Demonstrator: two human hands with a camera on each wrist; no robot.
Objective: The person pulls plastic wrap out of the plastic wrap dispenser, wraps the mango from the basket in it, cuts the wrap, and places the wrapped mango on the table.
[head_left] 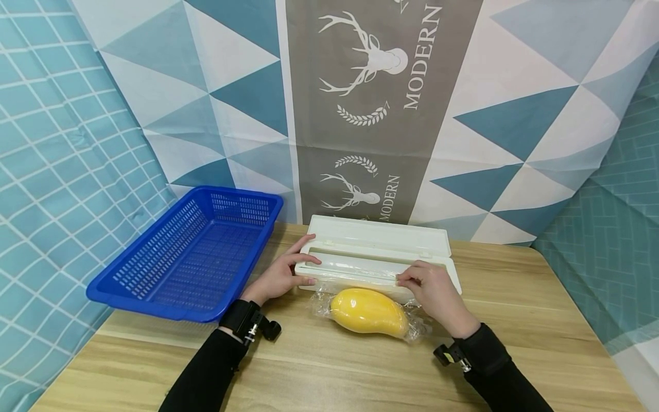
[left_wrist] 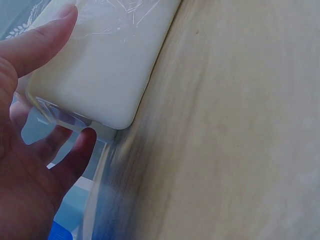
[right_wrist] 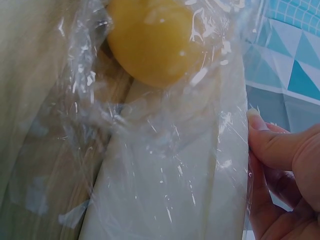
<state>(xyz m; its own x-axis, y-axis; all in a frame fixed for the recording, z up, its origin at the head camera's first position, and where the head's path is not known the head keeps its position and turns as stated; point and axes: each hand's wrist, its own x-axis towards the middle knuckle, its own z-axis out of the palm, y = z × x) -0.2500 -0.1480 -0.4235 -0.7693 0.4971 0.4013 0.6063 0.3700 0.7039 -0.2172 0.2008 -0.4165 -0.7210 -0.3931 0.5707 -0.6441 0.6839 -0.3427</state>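
Observation:
A white cling film dispenser (head_left: 378, 280) lies on the table with its lid (head_left: 381, 234) tipped back and the roll (head_left: 355, 261) showing. My left hand (head_left: 278, 276) grips its left end, thumb on the front and fingers around the end. Thumb and fingers of my right hand (head_left: 435, 294) pinch at the front edge, towards the right, where cling film (right_wrist: 165, 150) crosses it; the exact spot between the fingertips is hidden. Just in front lies a yellow mango-shaped fruit (head_left: 368, 312), loosely wrapped in clear film bunched at both ends.
A blue perforated basket (head_left: 190, 309) stands on the left of the wooden table (head_left: 319, 372), near my left forearm. Behind the dispenser rises a patterned backdrop (head_left: 360, 131), with tiled sheets on both sides.

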